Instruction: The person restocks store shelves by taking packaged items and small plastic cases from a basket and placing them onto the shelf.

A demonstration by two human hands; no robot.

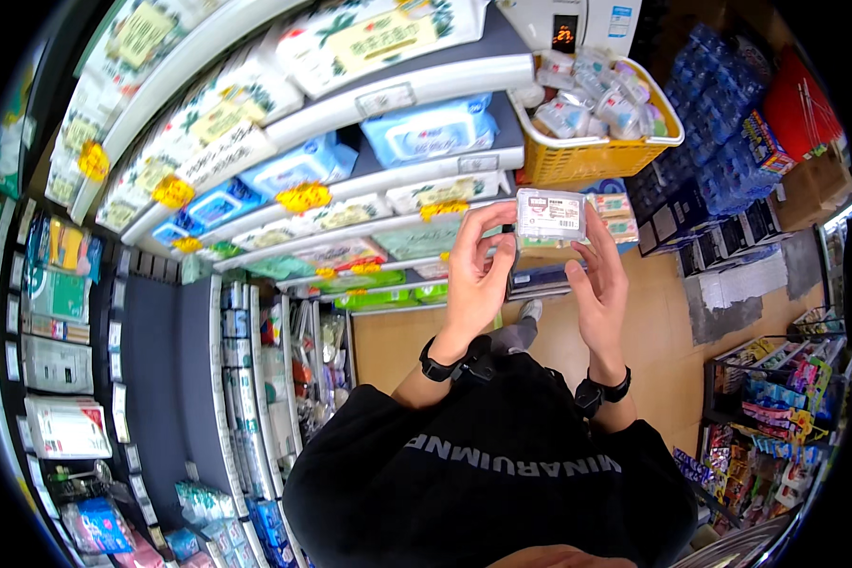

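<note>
A small clear plastic box with a printed label (551, 214) is held up between my two hands, in front of the shelves. My left hand (481, 266) grips its left side, the fingertips at its edge. On the other side my right hand (602, 273) holds the right edge with its fingers, the thumb a little below. Each wrist wears a black band. Just beyond the box stands a yellow plastic basket (582, 165) heaped with small wrapped packages (603, 99). Boxed goods (616, 216) are partly hidden behind my right fingers.
Shelves with packs of wet wipes (429, 131) and paper tissue packs (376, 35) curve ahead and left. Another shelf unit (202, 376) runs down the left. Wrapped blue bottles (710, 128) are stacked at the far right, above a rack of colourful packets (774, 419).
</note>
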